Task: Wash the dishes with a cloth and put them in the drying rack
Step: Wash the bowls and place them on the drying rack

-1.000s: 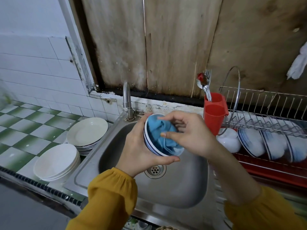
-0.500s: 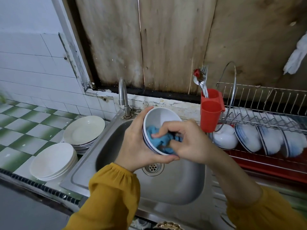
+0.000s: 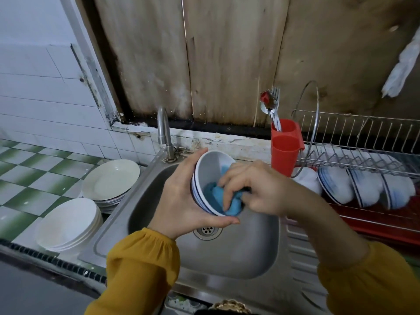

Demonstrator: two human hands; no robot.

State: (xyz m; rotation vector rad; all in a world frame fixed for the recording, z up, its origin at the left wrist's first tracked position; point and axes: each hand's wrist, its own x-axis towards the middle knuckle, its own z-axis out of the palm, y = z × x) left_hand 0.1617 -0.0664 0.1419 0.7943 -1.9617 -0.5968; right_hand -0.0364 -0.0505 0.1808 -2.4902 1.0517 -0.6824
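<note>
Head cam: my L hand (image 3: 181,201) gripped the blue-rimmed bowl (image 3: 210,167) from outside, thumb under, fingers over the top, holding it tipped on its side above the sink (image 3: 227,258). My R hand (image 3: 256,189) had fingers curled round the blue cloth (image 3: 216,197), pressing it inside the bowl. To the right stood the drying rack (image 3: 363,161) w/ washed bowls (image 3: 334,185) on edge. Stacked plates (image 3: 111,178) sat left of the sink.

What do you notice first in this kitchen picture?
In the middle, over the sink, the left hand holds a white bowl while the right hand presses a blue cloth inside it. A bright red cutlery holder stands by the drying rack at right; white plates sit stacked at left.
</note>
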